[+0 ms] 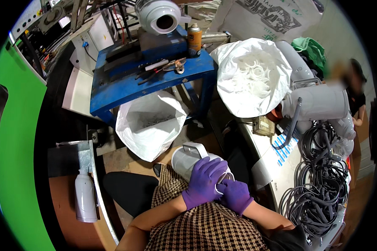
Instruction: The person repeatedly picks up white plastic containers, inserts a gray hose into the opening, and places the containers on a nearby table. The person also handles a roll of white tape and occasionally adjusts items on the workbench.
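Observation:
A white jug-like housing point(184, 161) with a loop handle lies tilted across my lap, its handle upward and its open end toward me. My left hand point(205, 180), in a purple glove, is wrapped over its side near that end. At the mouth is a thin white ring point(218, 189). My right hand point(236, 195), also gloved in purple, is closed against the ring, its fingertips partly hidden. Beyond the housing, an open white sack point(132, 136) holds small pale pieces.
Tools and an orange spray can point(194, 41) stand on a blue metal bench point(109, 94). Right of it, another white sack point(230, 100) holds white rings point(255, 77). Coiled dark cables point(314, 184) and more housings point(318, 102) crowd the right-hand table. A white bottle-shaped jug point(85, 198) stands at left.

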`<state>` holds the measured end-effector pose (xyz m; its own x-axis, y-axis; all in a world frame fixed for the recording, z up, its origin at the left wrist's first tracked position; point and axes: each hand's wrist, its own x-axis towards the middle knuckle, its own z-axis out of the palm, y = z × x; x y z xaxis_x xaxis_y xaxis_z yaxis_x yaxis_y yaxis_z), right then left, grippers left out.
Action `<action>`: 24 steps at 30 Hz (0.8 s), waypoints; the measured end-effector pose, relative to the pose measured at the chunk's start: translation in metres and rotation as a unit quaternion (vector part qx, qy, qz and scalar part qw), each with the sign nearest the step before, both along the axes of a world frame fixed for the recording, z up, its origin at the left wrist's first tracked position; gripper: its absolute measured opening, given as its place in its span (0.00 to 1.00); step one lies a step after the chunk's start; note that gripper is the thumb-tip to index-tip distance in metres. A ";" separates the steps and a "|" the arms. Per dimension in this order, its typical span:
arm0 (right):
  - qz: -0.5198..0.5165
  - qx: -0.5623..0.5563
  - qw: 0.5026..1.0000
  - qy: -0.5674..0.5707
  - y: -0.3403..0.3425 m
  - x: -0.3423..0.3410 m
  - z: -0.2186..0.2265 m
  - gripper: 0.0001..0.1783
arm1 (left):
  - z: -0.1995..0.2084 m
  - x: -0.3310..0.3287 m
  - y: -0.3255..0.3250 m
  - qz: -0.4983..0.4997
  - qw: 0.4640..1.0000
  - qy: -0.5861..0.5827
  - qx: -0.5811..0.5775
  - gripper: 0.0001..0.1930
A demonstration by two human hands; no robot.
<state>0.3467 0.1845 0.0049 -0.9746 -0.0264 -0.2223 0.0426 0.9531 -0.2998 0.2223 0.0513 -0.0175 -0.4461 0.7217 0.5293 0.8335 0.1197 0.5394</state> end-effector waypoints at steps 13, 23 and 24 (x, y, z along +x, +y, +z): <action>0.036 -0.216 0.974 0.061 -0.020 -0.060 0.075 0.28 | 0.063 -0.022 -0.034 0.176 0.975 0.130 0.029 0.21; 0.164 -0.216 0.933 0.238 -0.026 -0.125 0.094 0.35 | 0.043 -0.119 -0.100 0.270 0.940 0.198 0.072 0.28; 0.168 -0.199 0.920 0.293 -0.008 -0.128 0.102 0.32 | 0.053 -0.121 -0.104 0.271 0.940 0.177 0.103 0.35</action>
<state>0.2183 0.1767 0.1067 -0.8455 -0.3140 0.4318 -0.5152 0.6921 -0.5055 0.1012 -0.0527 0.0356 -0.4887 0.3042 0.8177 0.8117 0.5022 0.2983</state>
